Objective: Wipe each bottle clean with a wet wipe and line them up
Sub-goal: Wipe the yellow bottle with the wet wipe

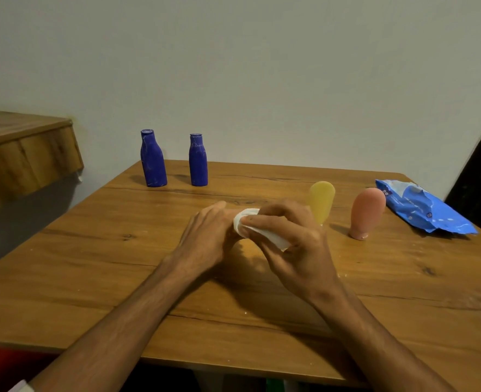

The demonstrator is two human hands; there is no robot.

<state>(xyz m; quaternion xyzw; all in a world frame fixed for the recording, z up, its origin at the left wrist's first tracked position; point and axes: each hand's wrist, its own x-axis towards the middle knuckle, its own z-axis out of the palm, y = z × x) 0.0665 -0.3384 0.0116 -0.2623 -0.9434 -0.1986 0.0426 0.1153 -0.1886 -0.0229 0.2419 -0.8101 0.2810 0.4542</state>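
On the table [92, 264], two bottles [153, 162] [198, 162] stand back-left, two others [321, 200] [365, 212] right, packet [423, 207] rightmost.

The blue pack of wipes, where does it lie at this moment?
In the head view, the blue pack of wipes lies at the far right edge of the table, just right of the pink bottle.

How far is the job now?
Left blue bottle and right blue bottle stand side by side at the back, probably done. Right hand grips a wipe, left hand against it; what it covers is hidden. Yellow bottle and pink bottle wait.
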